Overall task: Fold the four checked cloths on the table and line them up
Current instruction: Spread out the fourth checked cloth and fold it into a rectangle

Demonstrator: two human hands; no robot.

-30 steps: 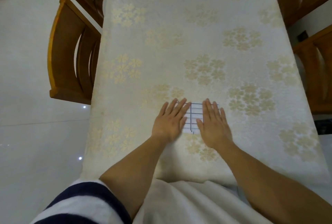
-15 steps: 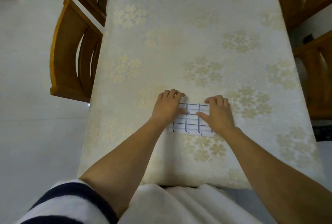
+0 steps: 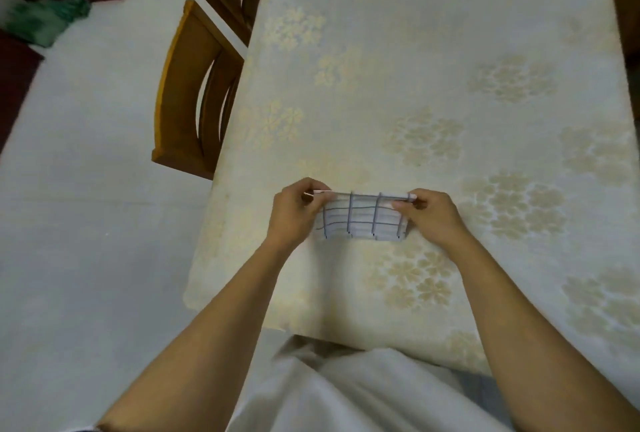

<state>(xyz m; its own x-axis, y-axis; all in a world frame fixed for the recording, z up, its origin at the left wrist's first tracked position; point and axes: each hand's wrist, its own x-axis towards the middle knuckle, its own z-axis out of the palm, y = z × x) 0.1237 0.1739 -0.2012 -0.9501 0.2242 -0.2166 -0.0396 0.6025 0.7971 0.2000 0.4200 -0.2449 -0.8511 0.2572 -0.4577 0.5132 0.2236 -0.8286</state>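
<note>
Checked cloth (image 3: 360, 220), folded small, stretched between your hands over the flowered tablecloth (image 3: 415, 293). Your left hand (image 3: 294, 213) pinched its top left corner and your right hand (image 3: 433, 217) pinched its top right corner, fingers curled. Lower edge touching the tablecloth: couldn't tell. Wooden chair (image 3: 187, 92) stood beyond your left hand.

Bare forearms (image 3: 214, 321), loose white garment (image 3: 346, 393)

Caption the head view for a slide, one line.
Left hand and right hand pinch the far corners of a folded checked cloth over the floral tablecloth.
</note>
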